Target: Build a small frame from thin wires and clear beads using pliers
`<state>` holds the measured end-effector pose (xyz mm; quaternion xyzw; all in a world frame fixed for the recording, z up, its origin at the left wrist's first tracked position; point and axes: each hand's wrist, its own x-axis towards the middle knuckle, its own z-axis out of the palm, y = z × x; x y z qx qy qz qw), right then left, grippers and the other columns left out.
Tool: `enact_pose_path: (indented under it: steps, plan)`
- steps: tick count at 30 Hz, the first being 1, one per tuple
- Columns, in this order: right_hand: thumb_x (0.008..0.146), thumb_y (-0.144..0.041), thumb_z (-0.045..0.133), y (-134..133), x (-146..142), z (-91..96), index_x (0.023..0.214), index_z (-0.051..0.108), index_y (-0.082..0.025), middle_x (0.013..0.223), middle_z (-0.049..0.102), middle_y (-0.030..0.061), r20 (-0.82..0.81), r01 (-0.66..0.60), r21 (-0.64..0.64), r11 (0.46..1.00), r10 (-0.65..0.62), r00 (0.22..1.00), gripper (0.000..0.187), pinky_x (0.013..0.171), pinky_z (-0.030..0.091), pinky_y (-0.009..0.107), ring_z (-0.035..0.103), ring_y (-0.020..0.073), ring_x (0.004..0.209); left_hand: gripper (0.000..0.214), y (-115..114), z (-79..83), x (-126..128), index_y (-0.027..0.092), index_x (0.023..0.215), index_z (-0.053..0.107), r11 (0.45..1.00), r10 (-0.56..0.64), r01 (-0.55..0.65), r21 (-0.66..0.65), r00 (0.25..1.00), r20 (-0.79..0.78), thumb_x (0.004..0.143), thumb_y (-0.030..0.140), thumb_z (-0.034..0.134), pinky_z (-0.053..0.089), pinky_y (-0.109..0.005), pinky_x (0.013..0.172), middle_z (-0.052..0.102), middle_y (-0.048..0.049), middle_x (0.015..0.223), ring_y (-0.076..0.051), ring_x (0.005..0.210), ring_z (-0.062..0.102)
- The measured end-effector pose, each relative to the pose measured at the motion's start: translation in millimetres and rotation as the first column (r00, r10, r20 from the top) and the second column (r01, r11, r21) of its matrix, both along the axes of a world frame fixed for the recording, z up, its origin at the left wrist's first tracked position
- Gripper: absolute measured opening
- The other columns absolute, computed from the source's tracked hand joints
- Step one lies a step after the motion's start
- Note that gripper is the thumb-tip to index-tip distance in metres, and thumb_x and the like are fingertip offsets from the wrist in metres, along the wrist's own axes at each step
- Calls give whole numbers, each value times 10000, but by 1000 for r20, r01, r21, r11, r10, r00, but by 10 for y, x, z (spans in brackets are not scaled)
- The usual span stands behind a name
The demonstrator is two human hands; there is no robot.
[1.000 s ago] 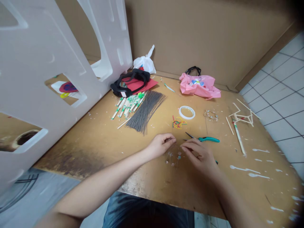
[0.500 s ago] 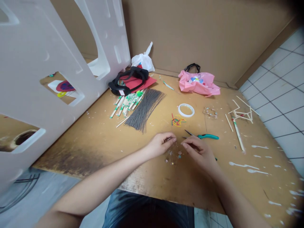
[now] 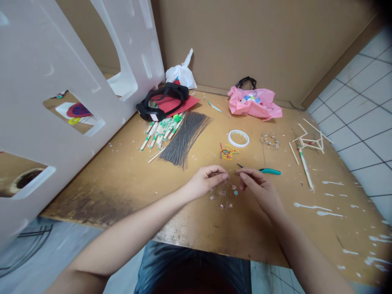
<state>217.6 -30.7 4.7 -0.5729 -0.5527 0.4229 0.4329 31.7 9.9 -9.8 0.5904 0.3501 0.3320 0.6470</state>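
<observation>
My left hand (image 3: 208, 179) is closed in a pinch, thumb against forefinger, on the upper left of a beaded bracelet (image 3: 236, 192). The bracelet is a thin, clear-looking loop with several small pinkish and blue-green beads, hanging just above the tabletop. Opposite, my right hand (image 3: 259, 185) pinches at the bracelet's upper right side; the strand at these fingertips is too thin to make out clearly. Pliers with teal handles (image 3: 271, 171) lie right behind my right hand, which hides part of them. Beyond them, a second beaded bracelet (image 3: 270, 141) rests on the table.
A roll of white tape (image 3: 239, 139) and coloured strands (image 3: 228, 152) lie ahead. Grey wires (image 3: 186, 139), wrapped chopsticks (image 3: 159, 132) and a black headband (image 3: 147, 110) are left. A pink bag (image 3: 266, 102) sits behind; a stick frame (image 3: 310, 143) is right. A white plastic panel (image 3: 92, 73) stands left.
The bracelet has opened out into a wider loop between my hands. My right hand has risen slightly and now covers more of the pliers. The view has shifted a little.
</observation>
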Motion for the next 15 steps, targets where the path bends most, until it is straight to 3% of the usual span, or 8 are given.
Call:
enact_pose_path:
  steps: [3,5,9,13,15]
  plan:
    - [804,-481,561,8,8,-18,893,643,-192,687,643,15,-2,-42,-61,997,42,999,313,583,481,281,582,129,587,341,28,13,-9,142,802,605,993,38,-30,-116,997,65,719,470,644,350,-185,502,592,0,684,-75,580,500]
    - [783,-507,576,6,-7,-8,929,616,-193,706,657,22,-34,-99,-117,988,95,995,349,586,497,288,603,141,605,361,36,11,-12,140,784,600,989,64,-52,-137,994,86,693,483,668,348,-184,496,576,7,659,-70,567,492]
    - [697,-501,669,-6,-41,-13,1026,546,-211,775,672,25,-92,-67,-184,981,50,994,456,586,517,301,631,153,621,385,38,2,-14,137,771,588,988,100,-85,-129,988,114,682,502,670,360,-194,503,563,17,639,-57,525,460]
    - [655,-414,725,-20,-55,-92,878,604,-205,797,667,22,-59,-180,-211,961,171,984,329,662,518,309,633,163,709,354,42,3,-14,143,785,586,984,154,-144,-101,983,102,705,483,649,378,-204,522,578,11,659,-72,552,487]
    - [680,-398,701,-21,-57,-119,879,619,-203,785,658,17,-59,-182,-188,965,174,983,291,659,513,306,619,154,696,309,39,5,-12,144,786,581,986,161,-155,-66,982,98,730,444,631,384,-207,536,581,9,663,-77,565,496]
